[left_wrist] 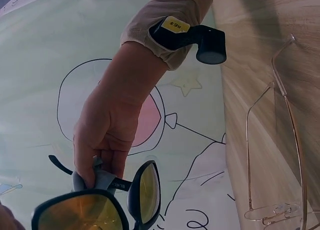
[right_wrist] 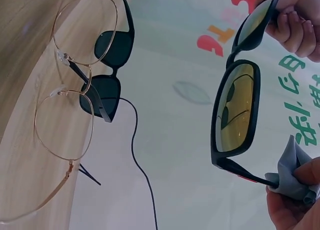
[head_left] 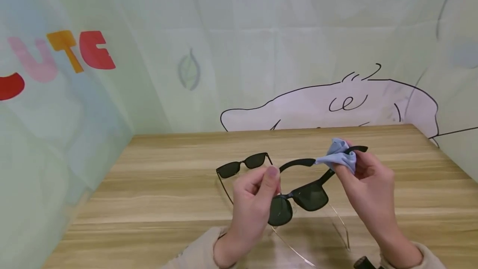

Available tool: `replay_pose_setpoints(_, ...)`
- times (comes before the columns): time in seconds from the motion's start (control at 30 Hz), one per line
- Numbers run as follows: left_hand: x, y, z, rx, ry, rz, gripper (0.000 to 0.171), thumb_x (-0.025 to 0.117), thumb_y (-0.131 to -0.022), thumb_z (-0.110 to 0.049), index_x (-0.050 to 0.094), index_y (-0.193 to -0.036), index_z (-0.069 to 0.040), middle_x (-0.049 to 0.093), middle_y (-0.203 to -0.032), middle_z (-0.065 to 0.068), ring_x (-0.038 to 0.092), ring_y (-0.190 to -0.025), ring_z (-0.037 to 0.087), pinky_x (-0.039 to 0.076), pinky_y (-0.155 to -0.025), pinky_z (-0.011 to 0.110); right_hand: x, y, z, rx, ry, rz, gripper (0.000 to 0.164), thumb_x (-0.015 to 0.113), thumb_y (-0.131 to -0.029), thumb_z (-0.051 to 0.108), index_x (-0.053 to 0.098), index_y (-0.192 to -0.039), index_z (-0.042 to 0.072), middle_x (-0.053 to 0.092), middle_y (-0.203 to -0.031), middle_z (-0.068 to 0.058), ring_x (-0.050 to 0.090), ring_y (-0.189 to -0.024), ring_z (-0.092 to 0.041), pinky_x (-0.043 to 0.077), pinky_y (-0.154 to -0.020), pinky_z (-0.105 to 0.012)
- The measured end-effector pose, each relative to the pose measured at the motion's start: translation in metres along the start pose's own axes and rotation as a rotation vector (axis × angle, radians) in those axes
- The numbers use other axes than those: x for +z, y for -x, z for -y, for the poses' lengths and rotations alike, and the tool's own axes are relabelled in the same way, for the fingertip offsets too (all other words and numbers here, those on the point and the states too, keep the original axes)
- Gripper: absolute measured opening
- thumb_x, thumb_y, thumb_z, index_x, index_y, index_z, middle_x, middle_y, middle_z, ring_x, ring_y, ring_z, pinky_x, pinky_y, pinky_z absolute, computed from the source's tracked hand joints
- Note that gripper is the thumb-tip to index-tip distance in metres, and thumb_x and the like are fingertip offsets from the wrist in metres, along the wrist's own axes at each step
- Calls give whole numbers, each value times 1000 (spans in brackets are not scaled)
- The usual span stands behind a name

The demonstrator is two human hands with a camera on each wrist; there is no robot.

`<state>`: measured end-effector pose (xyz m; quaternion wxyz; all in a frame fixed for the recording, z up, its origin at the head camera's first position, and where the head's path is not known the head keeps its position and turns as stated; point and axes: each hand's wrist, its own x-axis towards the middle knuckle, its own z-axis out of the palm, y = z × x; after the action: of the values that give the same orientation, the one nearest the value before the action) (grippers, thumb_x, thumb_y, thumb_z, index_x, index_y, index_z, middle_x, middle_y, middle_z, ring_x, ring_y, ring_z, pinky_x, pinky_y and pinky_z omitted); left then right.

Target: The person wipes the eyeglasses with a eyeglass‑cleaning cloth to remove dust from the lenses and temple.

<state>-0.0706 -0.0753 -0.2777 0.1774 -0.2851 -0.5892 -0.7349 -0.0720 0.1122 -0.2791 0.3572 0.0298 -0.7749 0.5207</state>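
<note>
Black-framed sunglasses (head_left: 310, 196) are held up over the table between both hands. My left hand (head_left: 252, 204) pinches them at one end of the frame, by the hinge and temple. My right hand (head_left: 373, 192) pinches a light blue cloth (head_left: 341, 159) folded round the other temple, whose dark tip pokes out past the cloth. Seen from the right wrist, the lens (right_wrist: 235, 115) looks yellowish and reflective, and the cloth (right_wrist: 290, 175) wraps the temple's end. In the left wrist view the right hand (left_wrist: 107, 132) grips cloth and temple together.
A second pair of dark sunglasses (head_left: 255, 160) lies on the wooden table (head_left: 168, 194), behind the left hand. Gold wire-rimmed clear glasses (right_wrist: 93, 34) lie nearer, beneath the held pair. A printed fabric backdrop (head_left: 157, 53) stands behind and beside the table.
</note>
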Motion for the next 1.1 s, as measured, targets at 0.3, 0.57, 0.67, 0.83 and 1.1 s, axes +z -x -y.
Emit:
replay_pose_setpoints(0.3, 0, 0, 1, 23, -41, 16, 36, 48, -96, -4, 49, -60, -2, 38, -52, 7, 34, -48, 12, 29, -44, 24, -4, -3, 2, -122, -48, -43, 40, 64, -75, -18, 63, -112, -5, 66, -94, 3, 59, -71, -5, 47, -62, -11)
replay_pose_setpoints(0.57, 3, 2, -1, -19, -14, 13, 36, 49, -96, -4, 49, -60, -3, 37, -51, 7, 32, -47, 11, 28, -43, 24, -1, -3, 3, -295, -263, -169, 37, 60, -75, -21, 58, -112, -15, 67, -97, -6, 59, -74, -9, 45, -60, -11)
replay_pose_setpoints(0.67, 4, 2, -2, -34, -13, 15, 36, 49, -96, -4, 48, -60, -3, 36, -51, 6, 31, -47, 10, 27, -43, 24, 2, -5, 5, -352, -421, -228, 34, 60, -76, -20, 56, -110, -19, 67, -97, -15, 63, -80, -15, 48, -66, -15)
replay_pose_setpoints(0.83, 3, 1, -4, -40, -22, 18, 36, 49, -96, -7, 49, -60, -2, 35, -51, 7, 31, -47, 12, 27, -43, 25, 4, -8, 9, -433, -593, -302, 31, 58, -74, -24, 54, -105, -23, 65, -95, -24, 65, -86, -24, 50, -76, -21)
replay_pose_setpoints(1.1, 0, -1, -1, -23, -19, -4, 38, 49, -97, -9, 47, -60, -1, 33, -51, 7, 31, -48, 13, 27, -44, 27, 4, -9, 18, -451, -633, -347, 29, 59, -73, -24, 55, -102, -23, 65, -93, -25, 65, -85, -25, 50, -77, -23)
